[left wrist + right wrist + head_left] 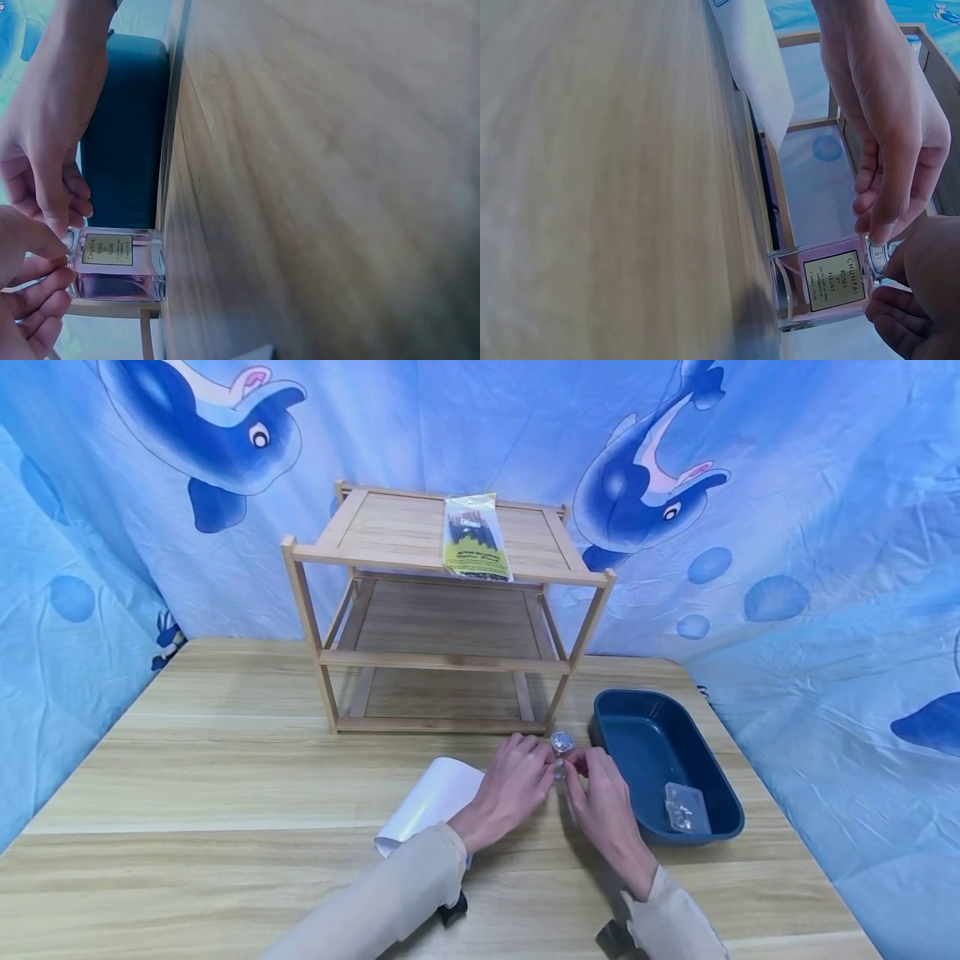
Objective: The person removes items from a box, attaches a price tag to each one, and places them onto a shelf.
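A glass perfume bottle (832, 281) with pink liquid and a framed label stands upright on the table, also seen side-on in the left wrist view. My left hand (517, 778) pinches it at the neck with thumb and fingertips. From the other side, my right hand (602, 793) grips the same spot, thumb and index finger at the neck. The two sets of fingertips nearly meet there. The bottle's clear, round faceted top (562, 742) shows just beyond the fingers in the head view. Fingers cover part of the neck.
Right of the hands sits a dark teal bin (651, 727) holding a small clear plastic box (686, 808). A rolled white sheet (431, 802) lies by the left forearm. Behind stands a wooden three-tier shelf (446, 662) with a pack of artist brushes (475, 539) on top.
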### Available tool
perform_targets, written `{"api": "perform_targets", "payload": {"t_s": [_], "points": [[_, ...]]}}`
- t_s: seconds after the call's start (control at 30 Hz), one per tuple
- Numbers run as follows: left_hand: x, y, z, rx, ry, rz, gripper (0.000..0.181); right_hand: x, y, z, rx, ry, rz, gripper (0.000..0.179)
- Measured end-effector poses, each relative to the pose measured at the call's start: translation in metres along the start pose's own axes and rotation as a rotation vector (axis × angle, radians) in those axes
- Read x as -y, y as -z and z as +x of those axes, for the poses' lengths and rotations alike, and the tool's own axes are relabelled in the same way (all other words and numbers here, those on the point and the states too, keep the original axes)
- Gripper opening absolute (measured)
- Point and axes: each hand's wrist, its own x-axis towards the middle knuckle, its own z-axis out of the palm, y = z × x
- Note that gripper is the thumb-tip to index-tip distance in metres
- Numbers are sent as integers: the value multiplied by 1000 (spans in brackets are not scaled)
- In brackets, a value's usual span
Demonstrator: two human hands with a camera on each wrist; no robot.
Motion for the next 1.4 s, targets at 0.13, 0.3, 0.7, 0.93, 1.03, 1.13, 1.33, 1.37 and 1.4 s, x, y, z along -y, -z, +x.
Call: {"api": "perform_targets", "payload": {"t_s": [0.13, 0.3, 0.7, 0.93, 1.03, 1.13, 1.33, 1.37, 1.4], "points": [[0, -2, 0, -23, -12, 33, 7, 0, -2, -1, -9, -13, 0, 16], [-1, -4, 0, -14, -10, 57, 7, -1, -2, -1, -7, -30, 1, 15], [-4, -5, 1, -31, -15, 149, 9, 0, -4, -1, -6, -51, -7, 15], [-5, -6, 1, -40, -7, 143, 11, 0, -4, 0, -6, -60, 1, 15], [-5, -7, 1, -41, -5, 141, 12, 0, -5, 0, -10, -58, 1, 15], [-6, -7, 1, -41, -6, 151, 13, 0, -5, 0, -8, -60, 3, 15], [-7, -9, 2, -61, -19, 200, 14, 0, -6, 0, -3, -82, 8, 14], [-7, -9, 2, -65, -22, 208, 14, 1, -7, 0, -4, -83, 9, 14], [-7, -9, 2, -69, -23, 214, 14, 1, -7, 0, -4, -84, 10, 13]]}}
